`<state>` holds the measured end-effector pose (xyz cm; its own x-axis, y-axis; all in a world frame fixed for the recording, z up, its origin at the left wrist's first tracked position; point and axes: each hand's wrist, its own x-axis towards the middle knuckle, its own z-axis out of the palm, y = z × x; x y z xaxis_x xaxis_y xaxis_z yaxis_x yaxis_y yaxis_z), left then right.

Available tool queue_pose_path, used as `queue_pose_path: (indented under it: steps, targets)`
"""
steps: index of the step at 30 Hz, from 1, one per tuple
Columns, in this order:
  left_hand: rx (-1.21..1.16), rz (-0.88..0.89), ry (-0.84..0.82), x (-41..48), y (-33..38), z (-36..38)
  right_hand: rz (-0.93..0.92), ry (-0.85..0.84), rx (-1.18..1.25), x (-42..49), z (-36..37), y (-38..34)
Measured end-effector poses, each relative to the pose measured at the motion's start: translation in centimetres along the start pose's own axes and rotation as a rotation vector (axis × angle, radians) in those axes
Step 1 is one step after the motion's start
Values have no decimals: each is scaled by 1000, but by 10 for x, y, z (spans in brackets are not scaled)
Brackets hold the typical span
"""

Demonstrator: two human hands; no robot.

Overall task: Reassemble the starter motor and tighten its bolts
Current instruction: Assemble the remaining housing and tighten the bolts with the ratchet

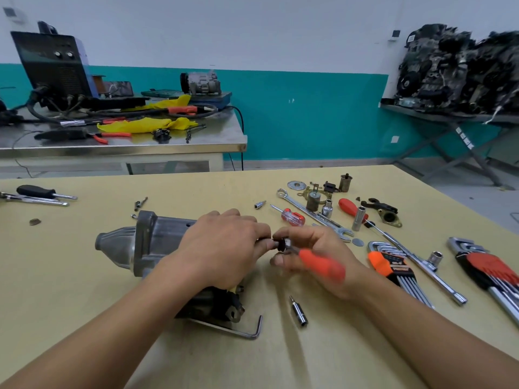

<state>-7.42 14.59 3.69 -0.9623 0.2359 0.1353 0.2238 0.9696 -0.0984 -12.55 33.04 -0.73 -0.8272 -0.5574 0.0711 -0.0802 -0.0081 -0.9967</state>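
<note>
The grey starter motor (146, 242) lies on its side on the yellow table (84, 318), nose pointing left. My left hand (222, 245) is curled over its right end and hides that part. My right hand (311, 256) grips an orange-handled screwdriver (320, 262), and its fingertips pinch a small dark part (280, 244) right at the tips of the left fingers. The screwdriver's tip is hidden between the two hands. A bent hex key (238, 329) lies against the motor's near side.
A small socket bit (300, 315) lies near my right forearm. Right of the hands lie a red screwdriver (292, 216), a spanner (311, 214), sockets, two hex key sets (393, 268) (488, 273) and a T-handle wrench (421, 265). Screwdrivers (42, 195) rest at the far left.
</note>
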Motion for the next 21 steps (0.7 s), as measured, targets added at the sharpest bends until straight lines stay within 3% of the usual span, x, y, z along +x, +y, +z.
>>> queue_pose_path:
  steps: [7,12,17,21]
  targets:
    - [-9,10,20,0,-2,2,181,-19,23,7,5,-10]
    - [-13,5,12,0,-2,1,19,-43,31,2,-1,-1]
    - [7,17,27,0,-2,3,169,0,-2,8,7,-10]
    - [-15,8,41,1,-1,3,84,-54,29,6,1,-6]
